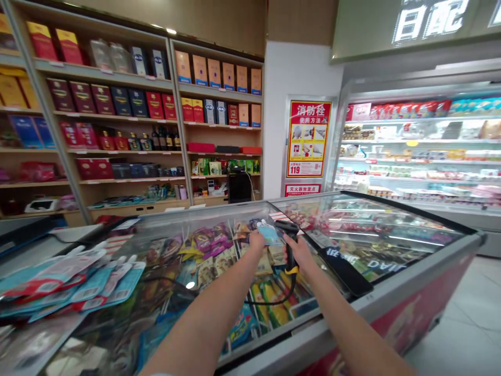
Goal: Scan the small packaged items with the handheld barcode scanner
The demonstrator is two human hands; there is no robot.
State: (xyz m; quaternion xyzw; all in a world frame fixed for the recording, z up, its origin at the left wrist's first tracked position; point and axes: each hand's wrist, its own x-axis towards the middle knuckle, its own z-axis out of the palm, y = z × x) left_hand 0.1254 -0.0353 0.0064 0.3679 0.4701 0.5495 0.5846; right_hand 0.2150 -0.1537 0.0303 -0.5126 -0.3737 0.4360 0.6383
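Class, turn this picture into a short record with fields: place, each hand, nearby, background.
place: shop, at a glass-topped freezer
left hand: holds a light-blue packet
right hand: grips a black handheld scanner with a cable
nearby: pile of blue and red packets, on the left
background: shelves of boxes; red-and-yellow notice; lit display fridge

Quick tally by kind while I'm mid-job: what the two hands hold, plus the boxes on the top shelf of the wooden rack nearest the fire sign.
Light-blue packet, in the left hand: 1
Black handheld scanner, in the right hand: 1
Orange boxes with blue bases, top shelf: 6
Total: 8
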